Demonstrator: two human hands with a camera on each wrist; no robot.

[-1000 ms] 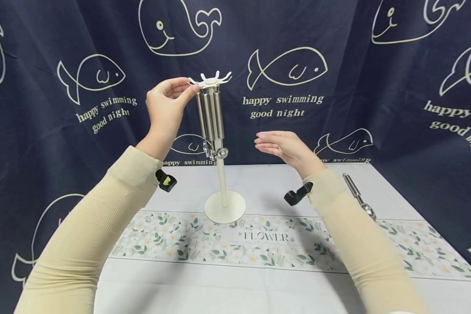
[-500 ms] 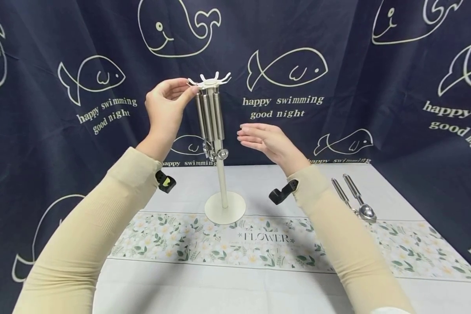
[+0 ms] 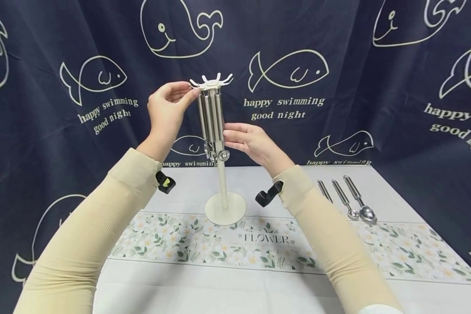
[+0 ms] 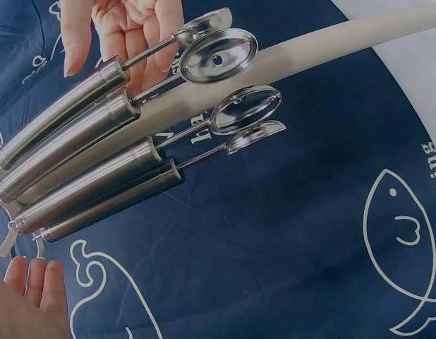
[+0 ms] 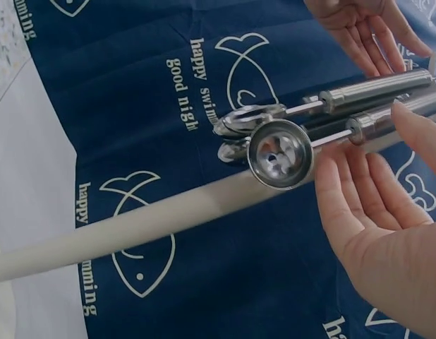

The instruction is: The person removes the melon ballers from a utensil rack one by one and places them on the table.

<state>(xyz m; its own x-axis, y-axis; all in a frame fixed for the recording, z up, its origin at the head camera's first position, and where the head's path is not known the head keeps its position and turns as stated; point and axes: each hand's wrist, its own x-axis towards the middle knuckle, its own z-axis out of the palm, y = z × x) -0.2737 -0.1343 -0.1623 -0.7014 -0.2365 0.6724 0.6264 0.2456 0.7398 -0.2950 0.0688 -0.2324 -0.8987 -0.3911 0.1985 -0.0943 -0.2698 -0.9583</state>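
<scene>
A cream stand (image 3: 225, 210) has a ring of upturned hooks (image 3: 218, 76) at its top. Several steel melon ballers (image 4: 119, 166) hang from it, handles up, small round bowls down; one bowl shows a hole in its middle. My left hand (image 3: 166, 107) pinches the hook ring's left edge between thumb and fingers. At the lower right of the cluster is my right hand (image 3: 255, 141). Its thumb lies right at the handle of the nearest melon baller (image 5: 280, 154), with loosely curved fingers behind that handle, as the right wrist view shows.
On the white table (image 3: 274, 279), to the right, lie steel tools in a row: a large round-bowled scoop (image 3: 367, 213), a smaller one (image 3: 352, 213), and a third handle (image 3: 325, 190) partly behind my right sleeve. A floral runner (image 3: 204, 244) crosses the table before a dark blue curtain (image 3: 282, 26).
My right hand has moved left, up to the hanging melon ballers. More tools on the table now show from behind the right sleeve. My left hand keeps its place at the hook ring.
</scene>
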